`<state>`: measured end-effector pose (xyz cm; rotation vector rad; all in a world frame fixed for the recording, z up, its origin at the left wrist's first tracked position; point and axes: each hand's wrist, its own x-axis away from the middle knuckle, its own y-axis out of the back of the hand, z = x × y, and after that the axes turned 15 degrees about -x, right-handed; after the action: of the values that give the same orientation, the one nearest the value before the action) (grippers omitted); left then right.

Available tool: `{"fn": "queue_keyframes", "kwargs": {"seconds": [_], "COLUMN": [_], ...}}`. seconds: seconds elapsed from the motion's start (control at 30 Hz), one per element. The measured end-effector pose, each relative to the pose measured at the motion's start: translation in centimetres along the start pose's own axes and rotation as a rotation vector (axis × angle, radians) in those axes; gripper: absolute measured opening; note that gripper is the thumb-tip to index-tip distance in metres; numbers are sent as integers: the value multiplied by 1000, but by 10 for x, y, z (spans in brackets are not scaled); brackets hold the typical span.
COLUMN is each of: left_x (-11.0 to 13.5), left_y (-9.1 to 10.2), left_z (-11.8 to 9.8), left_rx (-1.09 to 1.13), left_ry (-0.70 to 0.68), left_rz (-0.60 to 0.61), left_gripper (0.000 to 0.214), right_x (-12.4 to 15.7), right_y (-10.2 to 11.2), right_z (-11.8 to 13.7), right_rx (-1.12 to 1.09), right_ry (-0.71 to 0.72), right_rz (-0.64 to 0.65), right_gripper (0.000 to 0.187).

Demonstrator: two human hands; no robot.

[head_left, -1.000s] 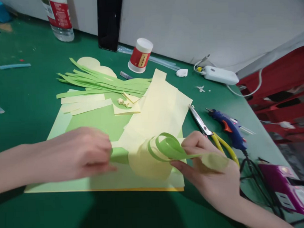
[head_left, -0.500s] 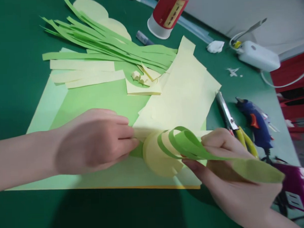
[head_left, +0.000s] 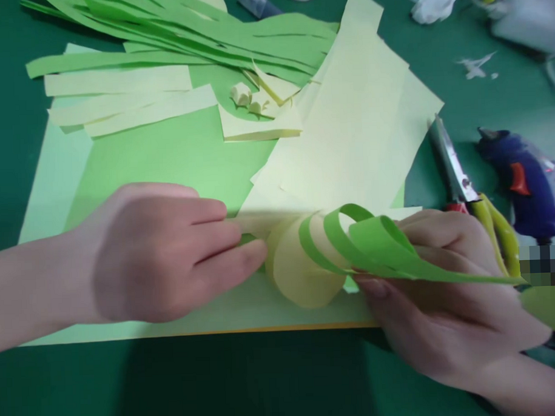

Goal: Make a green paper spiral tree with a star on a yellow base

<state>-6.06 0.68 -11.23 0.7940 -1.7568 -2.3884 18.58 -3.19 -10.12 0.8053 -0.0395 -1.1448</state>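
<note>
My left hand lies knuckles up over the green paper sheet, its fingers together and pinching the left end of a pale yellow paper strip that curls into a loop. My right hand is closed round curled green paper strips that loop over the yellow curl and trail off to the right. The two hands are about a finger's length apart, with the yellow loop between them.
Long green strips and pale yellow strips lie at the back left. A large pale yellow sheet lies in the middle. Yellow-handled scissors and a blue glue gun lie at the right on the green table.
The view has moved down and closer to the papers. My left hand has reached right to the yellow curl, and my right hand has stayed on the green strips.
</note>
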Motion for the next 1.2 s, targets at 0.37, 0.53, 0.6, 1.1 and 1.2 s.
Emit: {"fn": "queue_keyframes", "kwargs": {"seconds": [0.37, 0.53, 0.6, 1.1, 1.2], "left_x": [1, 2, 1, -13, -10], "left_y": [-6, -8, -9, -2, -4], "left_z": [-1, -2, -3, -2, -2], "left_rx": [64, 51, 52, 486, 569], "left_ry": [-104, -115, -111, 283, 326], "left_rz": [-50, -36, -26, 243, 248], "left_gripper": [26, 27, 28, 38, 31], "right_x": [-1, -1, -1, 0, 0], "right_y": [1, 0, -1, -6, -3], "right_z": [3, 2, 2, 0, -1], "right_rx": [94, 95, 111, 78, 88], "right_ry": [30, 12, 22, 3, 2], "right_rz": [37, 22, 13, -78, -46], "right_gripper": [14, 14, 11, 10, 9]}}
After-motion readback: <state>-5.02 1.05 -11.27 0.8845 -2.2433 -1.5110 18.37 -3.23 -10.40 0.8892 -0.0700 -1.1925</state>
